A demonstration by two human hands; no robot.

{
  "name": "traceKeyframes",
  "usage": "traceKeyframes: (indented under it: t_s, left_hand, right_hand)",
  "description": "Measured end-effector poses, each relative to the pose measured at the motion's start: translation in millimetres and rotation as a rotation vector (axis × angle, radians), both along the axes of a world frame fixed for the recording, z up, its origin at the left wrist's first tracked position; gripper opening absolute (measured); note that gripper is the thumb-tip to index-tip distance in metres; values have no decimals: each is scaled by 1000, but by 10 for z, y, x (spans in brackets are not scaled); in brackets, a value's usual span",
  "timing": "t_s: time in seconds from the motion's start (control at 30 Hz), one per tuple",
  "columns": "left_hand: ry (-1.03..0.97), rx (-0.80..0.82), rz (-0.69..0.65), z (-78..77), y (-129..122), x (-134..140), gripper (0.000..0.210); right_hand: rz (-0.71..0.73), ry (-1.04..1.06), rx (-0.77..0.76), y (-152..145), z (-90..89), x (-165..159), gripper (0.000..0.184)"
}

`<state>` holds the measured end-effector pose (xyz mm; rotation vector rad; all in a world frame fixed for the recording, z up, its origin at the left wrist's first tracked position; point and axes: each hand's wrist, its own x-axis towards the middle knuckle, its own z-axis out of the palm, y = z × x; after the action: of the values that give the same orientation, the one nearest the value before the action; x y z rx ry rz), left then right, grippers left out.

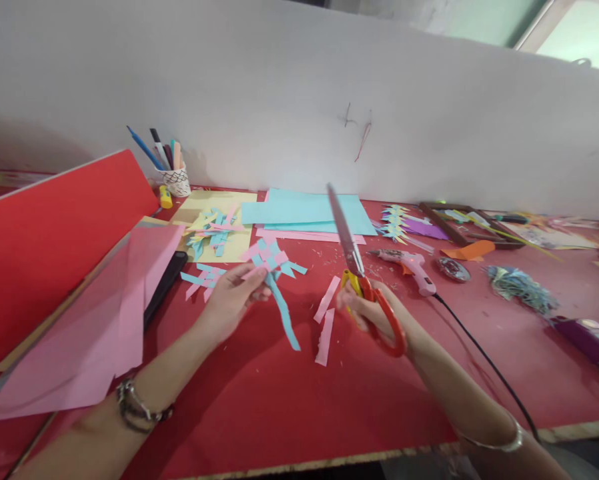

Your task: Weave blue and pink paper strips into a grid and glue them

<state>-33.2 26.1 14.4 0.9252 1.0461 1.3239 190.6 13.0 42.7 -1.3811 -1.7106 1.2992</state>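
My left hand pinches a woven piece of pink and blue paper strips, held above the red table. One long blue strip dangles from it toward me. In my right hand is a pair of scissors with red and yellow handles; the blades point up and away and look closed. Between the hands two short pink paper strips lie on the table. Another woven pink and blue piece rests just left of my left hand.
Behind lie blue sheets and a yellow sheet bearing more woven pieces. A pink glue gun with a black cord lies right. Pink paper and a red board fill the left. A pen cup stands at the back.
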Motion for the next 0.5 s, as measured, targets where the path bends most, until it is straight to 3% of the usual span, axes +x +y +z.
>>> traceKeyframes:
  t_s: [0.07,0.23,0.5]
  left_hand:
    - [-72,-90,-96,-5,-78,120,28]
    - [-118,-199,-224,-36,-196,299,30]
    - [-125,-204,-270,-38,-210,295,31]
  right_hand:
    - [-54,195,36,-43,-67,-115,29]
    - [-78,341,31,-111,-191,-270,30]
    - [67,516,-181,-171,-244,-346,36]
